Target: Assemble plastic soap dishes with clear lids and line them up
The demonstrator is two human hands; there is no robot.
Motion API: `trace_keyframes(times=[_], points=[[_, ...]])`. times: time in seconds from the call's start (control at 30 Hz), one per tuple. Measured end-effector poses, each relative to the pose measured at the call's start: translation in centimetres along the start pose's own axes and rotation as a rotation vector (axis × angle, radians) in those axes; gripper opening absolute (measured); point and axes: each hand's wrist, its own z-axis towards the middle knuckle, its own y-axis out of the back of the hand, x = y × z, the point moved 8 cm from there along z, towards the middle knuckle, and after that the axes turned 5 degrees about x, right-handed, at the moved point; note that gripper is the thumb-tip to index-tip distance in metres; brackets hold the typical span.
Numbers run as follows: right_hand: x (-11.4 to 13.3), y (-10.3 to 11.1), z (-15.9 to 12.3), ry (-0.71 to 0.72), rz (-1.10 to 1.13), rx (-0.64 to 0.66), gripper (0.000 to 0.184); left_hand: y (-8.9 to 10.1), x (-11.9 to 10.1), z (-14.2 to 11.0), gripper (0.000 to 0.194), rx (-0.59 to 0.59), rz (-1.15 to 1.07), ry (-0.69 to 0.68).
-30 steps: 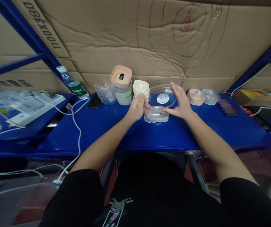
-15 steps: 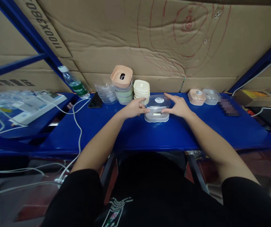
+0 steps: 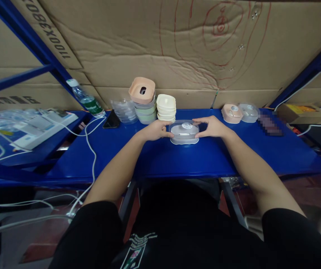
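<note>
My left hand (image 3: 154, 131) and right hand (image 3: 213, 127) are closed on a clear lid (image 3: 180, 128) from its two ends, thumbs toward me and fingers at the far edge. The lid carries a round white label (image 3: 187, 126) and lies over a grey box (image 3: 184, 141), which stands on the blue worktop (image 3: 174, 160) in front of me; whether the rim is seated all the way round I cannot tell. Just behind my left hand is a stack of cream trays (image 3: 166, 104), and beside it, to the left, a taller stack of grey and green pieces (image 3: 145, 113) topped by a pink one (image 3: 142, 96) with a dark slot. Further left come some nested clear covers (image 3: 124, 111), a dark phone-like slab (image 3: 112, 119) and a water bottle (image 3: 90, 104) with a white cap and green label. A white cable (image 3: 93, 153) hangs over the worktop's left part. Well apart from my right hand, on its right, a pink box (image 3: 232, 115) and a second grey box (image 3: 249, 113) sit side by side near the cardboard wall (image 3: 115, 45), which bears hand-drawn red rings (image 3: 220, 27)
</note>
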Motion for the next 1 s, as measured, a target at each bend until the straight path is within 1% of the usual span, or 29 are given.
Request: trace_keyframes(times=[0.1, 0.27, 0.47, 0.53, 0.73, 0.87, 1.0], points=[[-0.1, 0.0, 0.0, -0.018, 0.008, 0.008, 0.092, -0.3, 0.0, 0.1, 0.062, 0.035, -0.002, -0.014], [-0.2, -0.1, -0.1, -0.046, 0.011, 0.023, 0.093, -0.6, -0.3, 0.0, 0.066, 0.046, 0.025, 0.009], [-0.4, -0.4, 0.0, -0.071, 0.041, 0.042, 0.094, -0.8, -0.4, -0.1, 0.063, 0.058, 0.034, 0.0], [-0.5, -0.4, 0.0, -0.072, 0.048, 0.04, 0.094, -0.8, -0.3, -0.1, 0.063, 0.063, 0.033, -0.001], [-0.7, -0.5, 0.0, -0.064, 0.069, 0.045, 0.094, -1.0, -0.5, 0.0, 0.05, 0.069, 0.054, -0.016], [-1.2, -0.6, 0.1, -0.08, 0.095, 0.066, 0.098, -1.1, -0.6, -0.1, 0.05, 0.071, 0.066, 0.005], [-1.3, -0.8, 0.1, -0.075, 0.122, 0.081, 0.096, -1.3, -0.7, -0.1, 0.05, 0.092, 0.053, 0.004]])
